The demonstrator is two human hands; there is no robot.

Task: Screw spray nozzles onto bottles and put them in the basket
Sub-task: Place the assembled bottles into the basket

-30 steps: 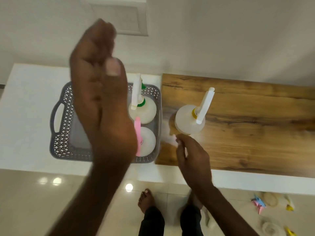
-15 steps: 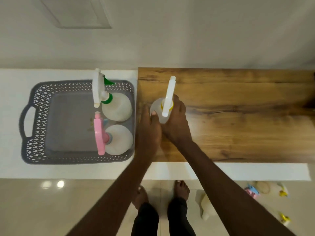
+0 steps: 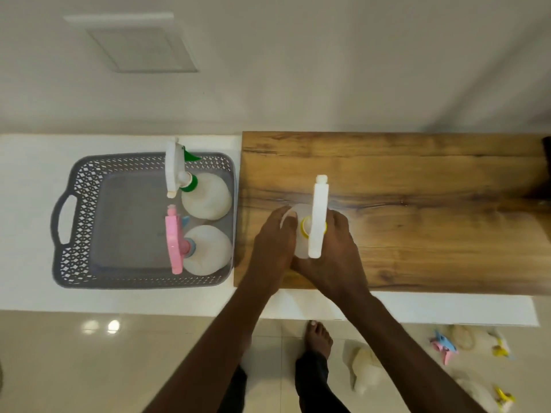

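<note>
A translucent white bottle (image 3: 300,216) with a yellow collar and a white spray nozzle (image 3: 317,217) stands on the wooden board (image 3: 417,210). My left hand (image 3: 272,245) wraps its left side and my right hand (image 3: 335,251) wraps its right side; both grip the bottle body. The grey perforated basket (image 3: 86,222) sits to the left on the white counter. It holds two upright bottles along its right wall: one with a green-collared white nozzle (image 3: 176,171), one with a pink nozzle (image 3: 174,244).
The basket's left half is free floor. The white counter (image 3: 35,293) runs along the front edge. On the floor at lower right lie more bottles (image 3: 365,371) and loose coloured nozzles (image 3: 442,348). My feet stand below the counter edge.
A second ago my left hand was raised near the camera and my right hand was just below the bottle. Both hands have since closed around the bottle on the board.
</note>
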